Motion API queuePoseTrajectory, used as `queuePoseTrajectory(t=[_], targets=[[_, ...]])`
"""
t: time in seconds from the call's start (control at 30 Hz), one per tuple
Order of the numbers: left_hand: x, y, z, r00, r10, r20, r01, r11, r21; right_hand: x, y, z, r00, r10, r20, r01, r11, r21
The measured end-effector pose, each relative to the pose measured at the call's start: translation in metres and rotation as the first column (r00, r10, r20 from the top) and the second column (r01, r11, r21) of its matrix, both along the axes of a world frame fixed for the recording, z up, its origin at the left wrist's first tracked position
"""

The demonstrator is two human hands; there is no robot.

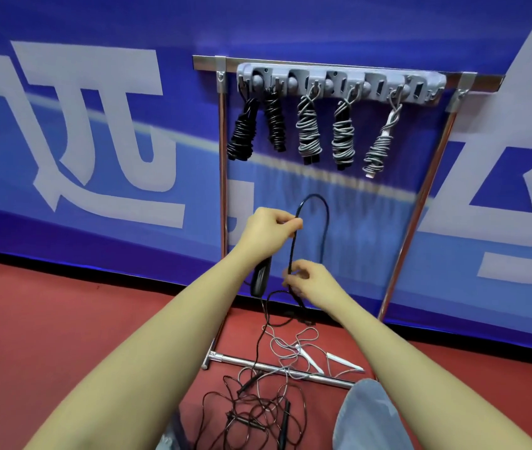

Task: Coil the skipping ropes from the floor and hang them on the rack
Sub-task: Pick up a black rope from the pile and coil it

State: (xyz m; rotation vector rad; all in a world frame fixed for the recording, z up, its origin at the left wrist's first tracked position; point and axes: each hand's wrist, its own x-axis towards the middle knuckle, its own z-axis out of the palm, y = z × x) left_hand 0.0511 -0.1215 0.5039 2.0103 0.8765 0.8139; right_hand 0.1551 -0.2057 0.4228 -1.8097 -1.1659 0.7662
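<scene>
Tangled thin black rope [251, 414] awaits on the floor; left hand [266, 230] and right hand [310, 280], fingers clamped on black skipping rope [315, 203], mid-coil; wrap next.

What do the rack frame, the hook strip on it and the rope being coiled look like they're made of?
Rack frame: metal tube, polished, likely chrome or steel, judging by its mirror-like glints. Hook strip: grey moulded plastic, matte, with rounded cast shapes. Rope held by left hand and right hand: black, smooth, slightly glossy cord, probably PVC or rubber; its handle looks like plastic.
</scene>
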Motion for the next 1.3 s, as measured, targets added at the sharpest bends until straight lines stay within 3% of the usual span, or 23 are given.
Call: queuePoseTrajectory(t=[0.1,0.3,0.53,0.6,0.77,0.83,0.9,0.93,1.0,1.07,1.17,1.3], targets=[[-0.003,0.002,0.002,0.997,-0.001,0.078,0.004,0.999,-0.037,-0.002,0.004,0.011,0.991,-0.114,-0.073,0.123,0.985,0.125],[-0.010,-0.005,-0.036,0.976,-0.098,-0.193,0.087,0.994,-0.063,0.003,0.006,0.049,0.894,-0.152,-0.421,0.323,0.869,0.374],[-0.009,-0.003,-0.044,0.979,-0.020,-0.204,0.028,0.999,0.037,0.016,0.006,0.069,0.806,-0.166,-0.568,0.440,0.811,0.387],[-0.010,-0.002,-0.043,0.978,-0.024,-0.207,0.033,0.999,0.040,0.023,0.004,0.069,0.827,-0.188,-0.530,0.415,0.839,0.351],[-0.009,0.001,-0.035,0.994,-0.011,-0.111,0.012,1.000,0.011,0.035,0.004,0.060,0.926,-0.326,-0.188,0.357,0.919,0.165],[-0.006,0.001,-0.029,0.994,0.001,-0.113,0.001,1.000,0.018,0.037,0.003,0.054,0.934,-0.338,0.119,0.325,0.939,0.112],[-0.005,0.002,-0.022,0.996,0.010,-0.091,-0.010,1.000,0.002,0.035,-0.002,0.045,0.841,-0.320,0.437,0.298,0.947,0.120],[-0.005,0.003,-0.018,0.997,0.015,-0.071,-0.016,1.000,-0.012,0.032,-0.006,0.043,0.825,-0.336,0.454,0.291,0.942,0.167],[-0.005,0.004,-0.009,0.999,0.022,-0.032,-0.023,0.999,-0.035,0.027,-0.010,0.037,0.887,-0.295,0.355,0.228,0.949,0.218],[-0.005,0.004,0.000,1.000,0.001,0.015,0.000,0.998,-0.059,0.021,-0.011,0.032,0.974,-0.135,0.184,0.103,0.979,0.176],[-0.002,0.001,0.015,0.997,-0.051,0.064,0.056,0.996,-0.071,0.007,-0.009,0.027,0.993,0.075,0.087,-0.083,0.992,0.099],[-0.001,0.000,0.027,0.989,-0.055,0.137,0.068,0.993,-0.097,-0.005,0.002,0.032,0.998,0.006,-0.055,0.003,0.985,0.170]])
